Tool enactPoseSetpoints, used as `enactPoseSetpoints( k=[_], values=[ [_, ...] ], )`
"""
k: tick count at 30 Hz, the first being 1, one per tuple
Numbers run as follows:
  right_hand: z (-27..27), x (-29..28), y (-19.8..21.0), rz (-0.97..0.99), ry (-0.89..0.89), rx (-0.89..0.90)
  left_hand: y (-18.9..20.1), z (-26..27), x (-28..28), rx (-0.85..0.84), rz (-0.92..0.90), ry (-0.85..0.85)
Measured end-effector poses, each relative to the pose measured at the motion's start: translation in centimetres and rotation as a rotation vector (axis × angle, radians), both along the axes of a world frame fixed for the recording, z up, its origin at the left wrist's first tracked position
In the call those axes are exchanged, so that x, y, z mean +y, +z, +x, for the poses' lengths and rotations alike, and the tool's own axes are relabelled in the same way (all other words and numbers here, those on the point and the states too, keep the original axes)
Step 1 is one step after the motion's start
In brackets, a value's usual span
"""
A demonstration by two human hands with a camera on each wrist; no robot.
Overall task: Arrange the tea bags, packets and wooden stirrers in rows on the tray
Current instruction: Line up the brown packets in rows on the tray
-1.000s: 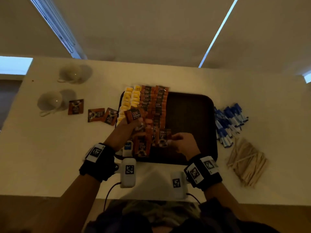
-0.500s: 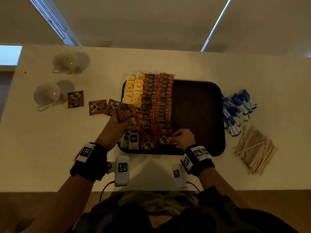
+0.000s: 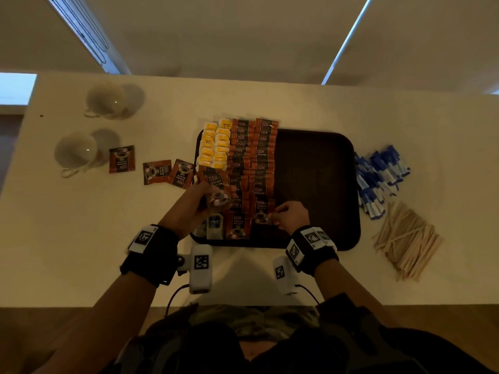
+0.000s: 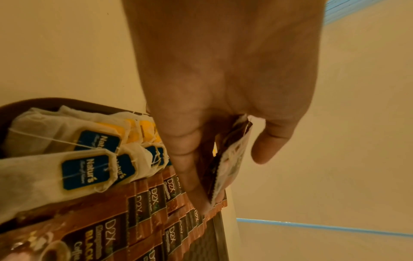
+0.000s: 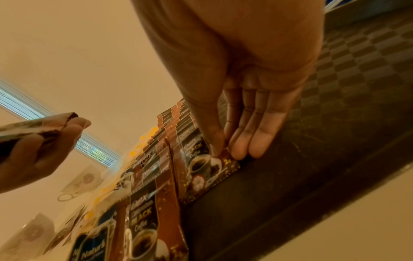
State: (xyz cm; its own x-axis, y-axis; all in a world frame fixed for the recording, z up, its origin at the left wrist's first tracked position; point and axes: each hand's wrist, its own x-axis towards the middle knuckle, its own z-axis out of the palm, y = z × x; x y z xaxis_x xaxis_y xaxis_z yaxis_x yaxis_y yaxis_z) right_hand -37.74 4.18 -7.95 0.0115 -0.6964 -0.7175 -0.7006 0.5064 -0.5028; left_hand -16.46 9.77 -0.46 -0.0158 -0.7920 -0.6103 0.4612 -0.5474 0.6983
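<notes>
A dark tray (image 3: 313,184) holds a column of yellow tea bags (image 3: 213,147) and two columns of brown coffee packets (image 3: 259,157), with white blue-tagged tea bags (image 4: 67,159) at its near left corner. My left hand (image 3: 213,195) hovers over the tray's left side and grips a few coffee packets (image 4: 230,159) between thumb and fingers. My right hand (image 3: 274,215) is low on the tray. Its thumb and fingertips (image 5: 214,146) pinch the right edge of the nearest coffee packet (image 5: 201,169) in the right column.
Three loose coffee packets (image 3: 157,171) lie on the table left of the tray, near two upturned cups (image 3: 75,151). Blue sachets (image 3: 378,179) and a heap of wooden stirrers (image 3: 405,241) lie to the tray's right.
The head view has shifted a little. Both hands keep their places: the left still holds its packets raised, the right stays on the nearest packet.
</notes>
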Motion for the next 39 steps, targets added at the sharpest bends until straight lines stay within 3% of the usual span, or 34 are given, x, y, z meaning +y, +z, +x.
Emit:
enactPoseSetpoints(
  k=[6, 11, 15, 18, 25, 29, 33, 39],
  values=[
    [-0.2, -0.1, -0.1, -0.012, 0.003, -0.034, 0.4, -1.1, -1.0, -0.012, 0.058, 0.024],
    [-0.6, -0.2, 0.9, -0.122, -0.004, -0.053, -0.2, -1.5, -0.7, -0.141, 0.035, -0.022],
    [0.1, -0.6, 3.6, -0.235, -0.019, -0.247, -0.5, -2.1, -0.2, -0.198, 0.036, -0.090],
    [0.9, -0.4, 5.1, -0.167, 0.008, -0.400, -0.5, -2.9, 0.0, -0.193, 0.008, -0.128],
    [0.8, 0.3, 4.9, -0.117, -0.066, -0.483, -1.2, -3.9, 0.5, -0.214, -0.008, -0.133],
    [0.1, 0.0, 4.6, -0.092, -0.075, -0.424, -1.6, -4.1, 0.5, -0.198, -0.009, -0.078],
    [-1.1, -0.4, 3.2, -0.067, -0.038, -0.256, -2.0, -3.6, 0.0, -0.111, 0.096, 0.092],
    [-1.2, -0.1, 1.4, 0.029, -0.056, -0.116, -2.2, -3.0, 0.2, -0.223, 0.081, 0.110]
  ],
)
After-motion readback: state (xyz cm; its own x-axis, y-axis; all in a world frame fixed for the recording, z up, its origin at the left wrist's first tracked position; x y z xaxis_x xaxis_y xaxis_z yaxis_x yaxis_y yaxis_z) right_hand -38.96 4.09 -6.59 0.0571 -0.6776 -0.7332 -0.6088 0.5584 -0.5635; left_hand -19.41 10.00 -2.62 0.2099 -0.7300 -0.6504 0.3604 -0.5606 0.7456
